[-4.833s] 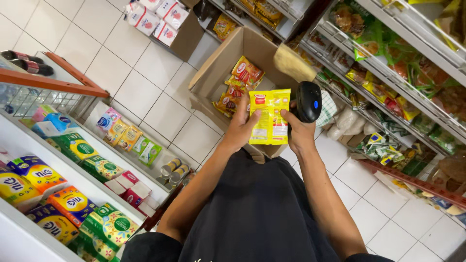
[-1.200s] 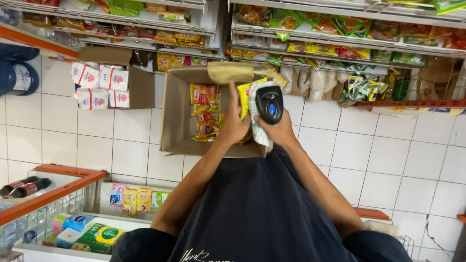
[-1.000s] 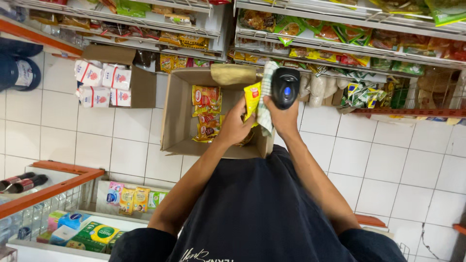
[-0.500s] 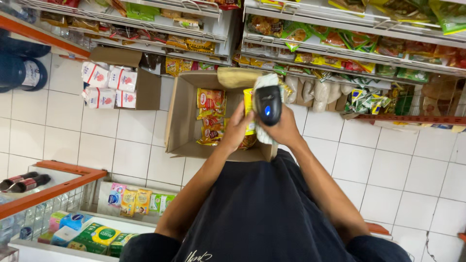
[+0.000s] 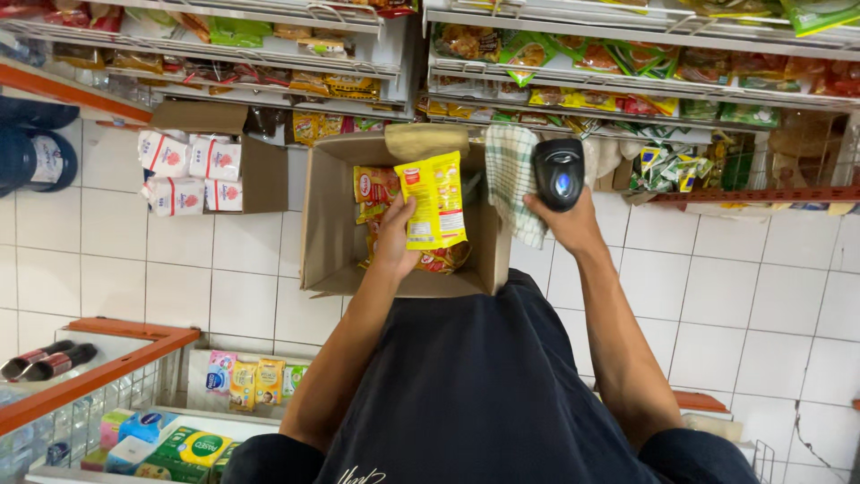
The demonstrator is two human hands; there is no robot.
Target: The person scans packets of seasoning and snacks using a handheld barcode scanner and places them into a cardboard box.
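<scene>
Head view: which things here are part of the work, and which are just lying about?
In use: yellow packet in left hand; black scanner and checked cloth in right hand; open cardboard box.
Lying about: white packets; bottles; shelf goods.

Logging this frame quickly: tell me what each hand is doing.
Left hand: closed on yellow packet.
Right hand: closed on black scanner.

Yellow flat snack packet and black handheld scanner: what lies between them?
In the head view, a green-and-white checked cloth hangs between the yellow flat snack packet and black handheld scanner.
</scene>
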